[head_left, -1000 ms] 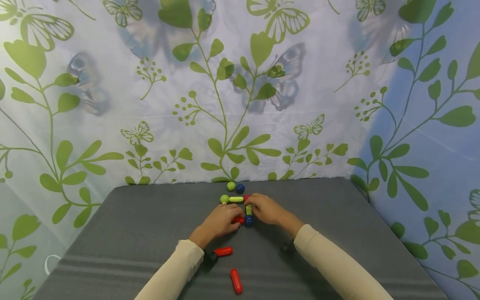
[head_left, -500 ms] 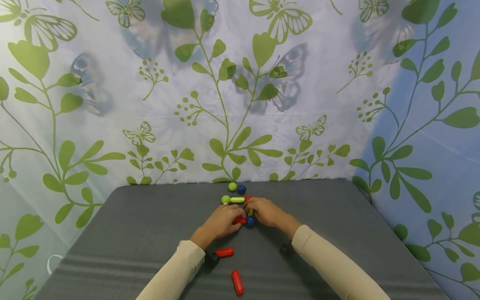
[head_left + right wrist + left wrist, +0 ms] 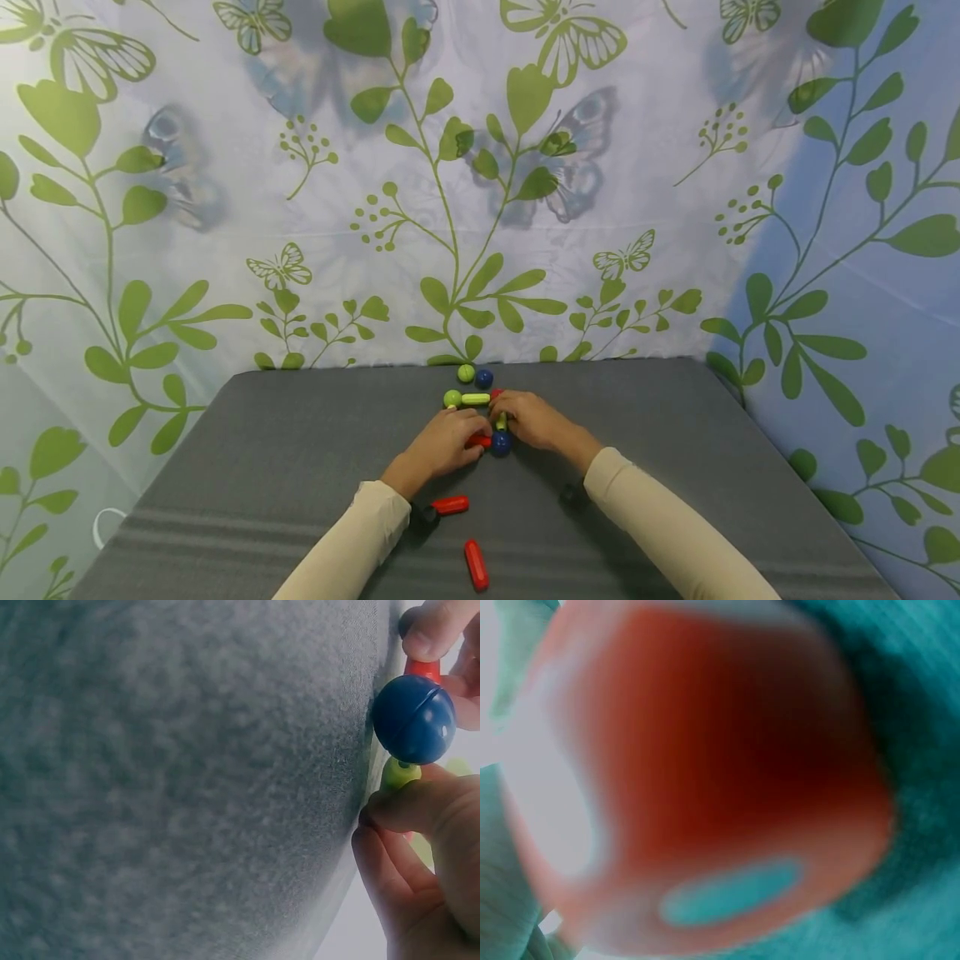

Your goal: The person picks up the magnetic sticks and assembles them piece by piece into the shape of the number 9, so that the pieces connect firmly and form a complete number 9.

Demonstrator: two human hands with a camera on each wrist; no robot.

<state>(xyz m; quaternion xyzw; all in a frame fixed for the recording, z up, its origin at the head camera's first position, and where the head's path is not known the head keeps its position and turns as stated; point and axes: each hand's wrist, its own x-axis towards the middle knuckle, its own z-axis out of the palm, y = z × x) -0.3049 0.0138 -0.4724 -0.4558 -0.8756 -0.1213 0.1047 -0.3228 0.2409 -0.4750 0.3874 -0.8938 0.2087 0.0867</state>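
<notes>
On the far centre of the worktop [image 3: 300, 467], the left hand [image 3: 446, 440] pinches a red rod [image 3: 478, 442], the right hand [image 3: 528, 419] a yellow-green rod [image 3: 502, 422]; both meet the blue ball [image 3: 500, 443] between, presumably to steady the joint. Loose red rods [image 3: 476, 565] lie nearer, apparently spare.

screened-off spot, room type unclear | butterfly-print curtain [image 3: 480, 192] behind | grey fabric-topped table [image 3: 315, 433]
</notes>
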